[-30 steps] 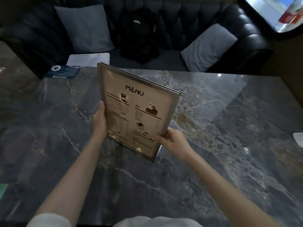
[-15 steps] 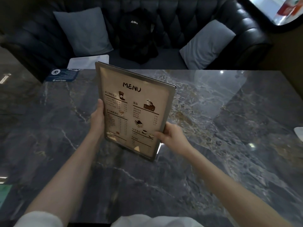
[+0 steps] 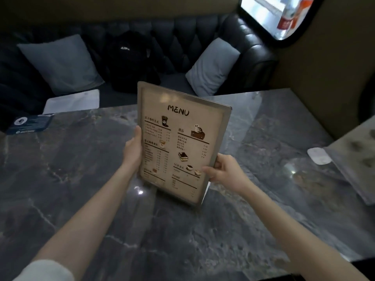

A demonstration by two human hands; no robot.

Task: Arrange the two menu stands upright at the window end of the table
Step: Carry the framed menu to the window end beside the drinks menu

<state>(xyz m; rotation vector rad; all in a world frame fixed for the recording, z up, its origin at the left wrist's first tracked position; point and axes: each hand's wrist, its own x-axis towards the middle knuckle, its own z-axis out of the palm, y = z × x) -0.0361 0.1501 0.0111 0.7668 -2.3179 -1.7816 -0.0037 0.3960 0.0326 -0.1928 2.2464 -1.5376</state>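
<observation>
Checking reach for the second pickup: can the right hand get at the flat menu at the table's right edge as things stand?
Probably not yet: the right hand is shut on the upright menu stand. The marble table between it and the flat menu looks bare, so the path seems free once released.

A menu stand (image 3: 183, 142) is held above the middle of the table (image 3: 81, 179), tilted, its printed face toward the camera. The left hand (image 3: 133, 150) grips its left edge; the right hand (image 3: 227, 172) grips its lower right edge. A card (image 3: 30, 123) lies at the table's far left edge. A small flat object (image 3: 319, 156) lies at the table's right side, with a flat panel (image 3: 353, 159) just right of it. Behind the table stands a sofa (image 3: 249, 49). On it, from left to right: a cushion (image 3: 60, 63), a bag (image 3: 132, 59), a second cushion (image 3: 212, 66). A sheet (image 3: 73, 101) lies on the seat before the left cushion. A window (image 3: 278, 15) sits at the upper right.
</observation>
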